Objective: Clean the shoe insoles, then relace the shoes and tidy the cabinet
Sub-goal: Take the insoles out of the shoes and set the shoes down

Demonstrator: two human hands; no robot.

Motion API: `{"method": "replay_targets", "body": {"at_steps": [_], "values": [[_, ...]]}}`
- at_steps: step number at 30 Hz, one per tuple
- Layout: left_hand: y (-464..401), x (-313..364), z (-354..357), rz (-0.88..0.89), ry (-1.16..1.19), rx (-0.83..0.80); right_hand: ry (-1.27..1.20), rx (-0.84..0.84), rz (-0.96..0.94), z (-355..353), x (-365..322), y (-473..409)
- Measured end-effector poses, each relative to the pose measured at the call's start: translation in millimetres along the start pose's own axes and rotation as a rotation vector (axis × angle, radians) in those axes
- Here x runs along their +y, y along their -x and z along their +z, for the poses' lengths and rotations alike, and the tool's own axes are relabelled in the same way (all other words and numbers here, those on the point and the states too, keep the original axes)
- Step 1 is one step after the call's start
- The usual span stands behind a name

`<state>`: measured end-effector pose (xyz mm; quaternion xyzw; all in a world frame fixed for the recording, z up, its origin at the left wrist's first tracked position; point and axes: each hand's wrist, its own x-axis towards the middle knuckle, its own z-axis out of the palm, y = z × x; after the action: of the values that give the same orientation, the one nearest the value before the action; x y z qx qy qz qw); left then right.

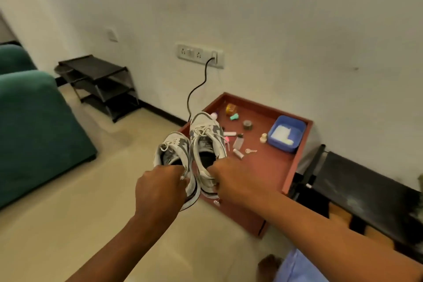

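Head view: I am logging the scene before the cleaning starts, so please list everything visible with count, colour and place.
shoes: two, white and grey, laced, held by the heels above the cabinet edge
cabinet: one, reddish-brown, against the wall
tub: one, blue, on the cabinet's right side
key: one, pale, on the cabinet top
small items: several, mixed colours, scattered on the cabinet top
shoe rack: one, black, far left wall
sofa: one, green, left
cable: one, black, plugged into the wall socket
left hand: grips the left shoe
right hand: grips the right shoe
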<state>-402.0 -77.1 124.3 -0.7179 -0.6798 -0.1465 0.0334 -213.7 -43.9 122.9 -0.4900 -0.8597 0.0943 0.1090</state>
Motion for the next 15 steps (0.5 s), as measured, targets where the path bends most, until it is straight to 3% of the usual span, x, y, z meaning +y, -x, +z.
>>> {"method": "replay_targets", "body": {"at_steps": [8, 15], "values": [[43.8, -48.2, 87.7, -0.156, 0.062, -0.148, -0.037, -0.272, -0.135, 103.0, 0.5, -23.5], [96.0, -81.4, 138.3, -0.267, 0.014, -0.242, 0.049, -0.375, -0.315, 171.7, -11.3, -33.3]]}}
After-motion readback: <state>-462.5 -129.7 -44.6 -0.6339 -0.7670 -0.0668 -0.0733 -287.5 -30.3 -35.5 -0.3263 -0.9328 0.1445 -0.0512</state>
